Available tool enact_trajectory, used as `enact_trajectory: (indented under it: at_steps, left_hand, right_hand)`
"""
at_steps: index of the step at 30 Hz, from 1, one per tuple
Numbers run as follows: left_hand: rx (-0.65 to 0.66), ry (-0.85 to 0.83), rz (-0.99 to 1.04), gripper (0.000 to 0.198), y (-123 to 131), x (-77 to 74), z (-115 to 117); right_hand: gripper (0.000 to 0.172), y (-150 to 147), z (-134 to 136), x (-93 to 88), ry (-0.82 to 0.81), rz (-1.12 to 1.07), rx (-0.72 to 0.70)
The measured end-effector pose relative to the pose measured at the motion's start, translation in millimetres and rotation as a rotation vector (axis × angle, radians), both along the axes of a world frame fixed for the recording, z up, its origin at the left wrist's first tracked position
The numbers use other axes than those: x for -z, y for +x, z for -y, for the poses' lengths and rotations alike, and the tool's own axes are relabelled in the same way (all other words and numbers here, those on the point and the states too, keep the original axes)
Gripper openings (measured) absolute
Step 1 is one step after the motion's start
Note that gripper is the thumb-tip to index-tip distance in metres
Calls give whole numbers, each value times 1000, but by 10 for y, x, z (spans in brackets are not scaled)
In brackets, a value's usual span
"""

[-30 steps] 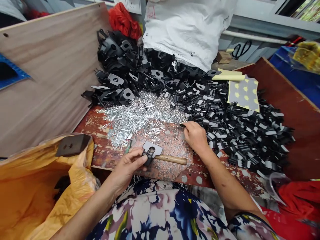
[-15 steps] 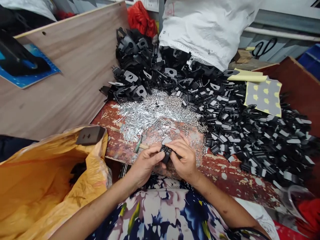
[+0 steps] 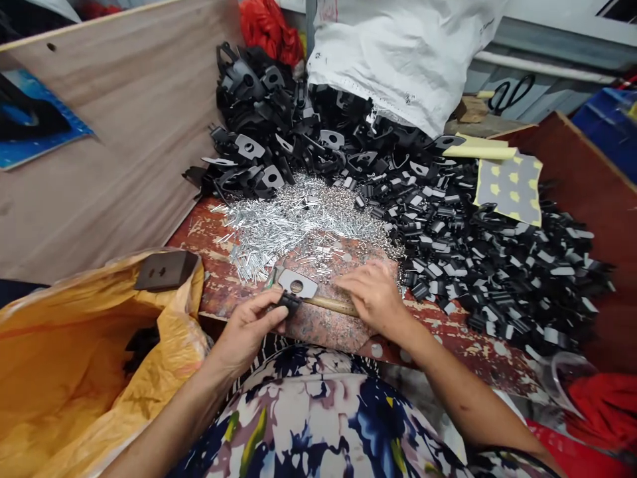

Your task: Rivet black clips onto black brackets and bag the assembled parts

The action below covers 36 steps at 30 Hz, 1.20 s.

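My left hand [image 3: 249, 326] pinches a black plastic clip part with a grey plate [image 3: 294, 291] and holds it down on the speckled stone slab [image 3: 323, 322]. A wooden hammer handle [image 3: 332, 305] lies across the slab just beside that part. My right hand [image 3: 374, 295] rests on the slab at the handle's right end, palm down with fingers curled near loose silver pins [image 3: 293, 222]. What its fingertips hold is hidden.
A big pile of small black clips [image 3: 492, 265] lies to the right, larger black bracket parts [image 3: 279, 126] at the back. A white sack [image 3: 398, 53] stands behind them. An orange bag [image 3: 84, 358] is at my left, a wooden board [image 3: 114, 133] beside it.
Half a second ago both hands worked the clip together close to me. Now the left hand holds it on the slab alone and the right hand has moved off to the right.
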State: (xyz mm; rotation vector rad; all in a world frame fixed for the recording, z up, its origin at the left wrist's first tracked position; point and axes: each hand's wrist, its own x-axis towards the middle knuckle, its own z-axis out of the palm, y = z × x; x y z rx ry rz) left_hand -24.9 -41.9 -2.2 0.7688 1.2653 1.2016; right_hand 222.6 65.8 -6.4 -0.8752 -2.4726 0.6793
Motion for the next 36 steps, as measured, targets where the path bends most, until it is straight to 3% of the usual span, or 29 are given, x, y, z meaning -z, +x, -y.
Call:
enact_trajectory:
  at_steps: [2, 5, 7, 9, 12, 14, 16, 19, 21, 23, 25, 30, 36]
  left_hand:
    - [-39, -27, 14, 18, -27, 6, 13]
    - [-7, 8, -78, 16, -5, -43, 1]
    - [56, 127, -275, 9, 35, -97, -23]
    - [157, 273, -521, 4, 88, -152, -53]
    - [352, 418, -740, 4, 181, -212, -93]
    - [432, 462, -779, 14, 238, -233, -105]
    - [434, 469, -767, 19, 276, -248, -104]
    - [355, 449, -740, 23, 276, -272, -104]
    - [274, 413, -744, 27, 236, -277, -126]
    - [176, 346, -702, 31, 177, -252, -166]
    - [82, 239, -543, 32, 119, -194, -208]
    - [-46, -66, 19, 36, 50, -30, -237]
    - [-124, -111, 251, 34, 11, 23, -203]
  right_hand:
    - [34, 75, -188, 83, 84, 142, 4]
    - [28, 73, -279, 118, 24, 118, -26]
    - [20, 19, -214, 55, -181, -23, 7]
    - [8, -51, -101, -42, -546, -163, -22]
    - [20, -150, 49, -136, -1069, -240, -175]
    - [28, -195, 100, -132, -1210, -236, -219]
    - [32, -214, 100, -102, -1238, -211, -219]
    - [24, -204, -19, -86, -1094, -114, -221]
    - [9, -199, -183, -105, -712, 14, -110]
    - [17, -225, -375, -117, -196, 239, 53]
    - [25, -292, -531, -104, 138, 442, 127]
    - [26, -521, -595, -7, 263, 553, 56]
    - [26, -424, -669, 123, 337, 544, 72]
